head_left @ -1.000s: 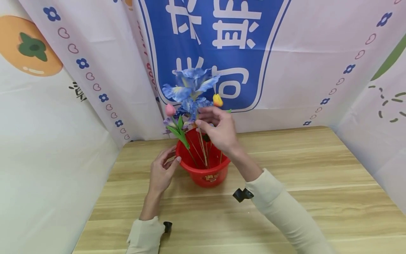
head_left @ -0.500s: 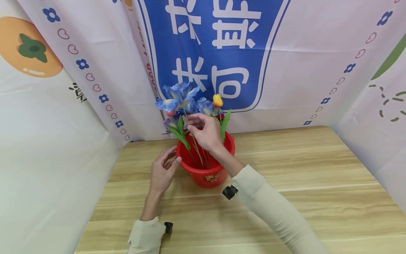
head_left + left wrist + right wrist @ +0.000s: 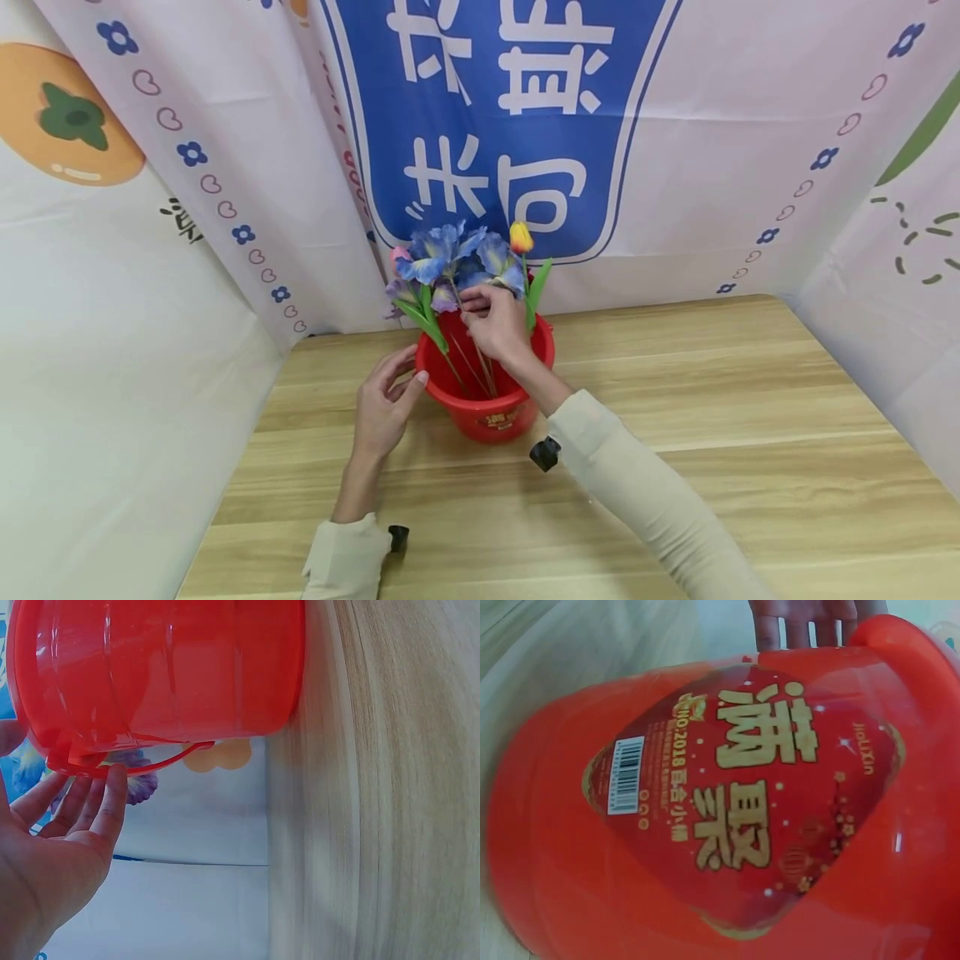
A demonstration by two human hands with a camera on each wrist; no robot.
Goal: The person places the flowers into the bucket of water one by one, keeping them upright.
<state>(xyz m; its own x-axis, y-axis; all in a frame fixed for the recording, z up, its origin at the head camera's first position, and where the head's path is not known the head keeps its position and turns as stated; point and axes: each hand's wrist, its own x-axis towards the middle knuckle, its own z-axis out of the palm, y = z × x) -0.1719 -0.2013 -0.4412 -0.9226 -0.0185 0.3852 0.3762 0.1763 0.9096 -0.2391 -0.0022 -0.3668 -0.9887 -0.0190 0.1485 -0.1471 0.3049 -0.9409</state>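
Since 1 s ago my right hand (image 3: 491, 321) has sunk with the blue flower (image 3: 450, 250) toward the bucket (image 3: 487, 412). Head view: its fingers pinch the stem over the bucket, at 12 o'clock on the table (image 3: 750, 400). I judge I'm seating the stem; next comes a gentle release. Left-wrist view: my left hand (image 3: 56, 836), relaxed, touches the rim. Right-wrist view: only the bucket's label (image 3: 742, 802).

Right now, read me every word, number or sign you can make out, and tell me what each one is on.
"满聚", large gold characters: label of the red bucket.
"NO.2018 百合小桶": same label; the last characters are uncertain.
"JIOLIXIN", roughly: label edge, blurred.
Barcode: digits too small.
Large white characters: blue banner, cropped, not readable whole.
Black strokes: left curtain, partly hidden.
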